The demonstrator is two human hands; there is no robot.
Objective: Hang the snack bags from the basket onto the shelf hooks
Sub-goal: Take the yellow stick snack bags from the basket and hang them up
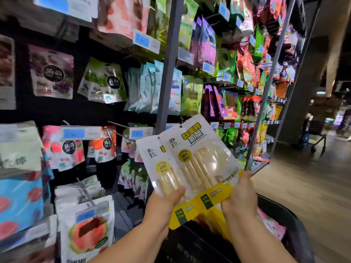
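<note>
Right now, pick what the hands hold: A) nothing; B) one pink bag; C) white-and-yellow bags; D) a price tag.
C: the left hand and the right hand both grip the lower edges of overlapping white-and-yellow bags above the black basket.

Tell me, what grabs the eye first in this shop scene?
Two white-and-yellow snack bags are fanned out at centre, gripped by the left hand and right hand. Behind them, colourful hanging packets cover the shelving to the left and ahead. A black basket sits below the hands, lower right.
</note>
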